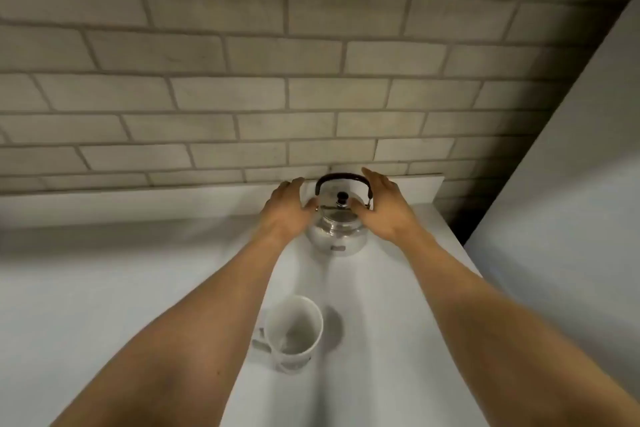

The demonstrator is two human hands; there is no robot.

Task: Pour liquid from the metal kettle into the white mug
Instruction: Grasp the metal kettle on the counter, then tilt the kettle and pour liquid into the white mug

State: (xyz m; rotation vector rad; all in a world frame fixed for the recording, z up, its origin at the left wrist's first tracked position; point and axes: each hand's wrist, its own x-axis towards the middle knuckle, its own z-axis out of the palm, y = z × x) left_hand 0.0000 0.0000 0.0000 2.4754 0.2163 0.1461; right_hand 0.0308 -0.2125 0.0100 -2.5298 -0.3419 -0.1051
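Metal kettle (337, 230) near wall, left hand (289, 206) & right hand (382, 206) released beside it, white mug (294, 333) nearer.

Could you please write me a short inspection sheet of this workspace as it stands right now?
Surface: white counter, bare apart from the two items.
Job's things: metal kettle upright near the wall, lid on, handle raised; white mug nearer the person, upright, looks empty.
Clutter: nothing seen.
Hands: left hand and right hand open, flanking the kettle's top; no grip closed yet.
Cables: nothing seen.
Surroundings: pale brick wall behind; plain white panel at right.
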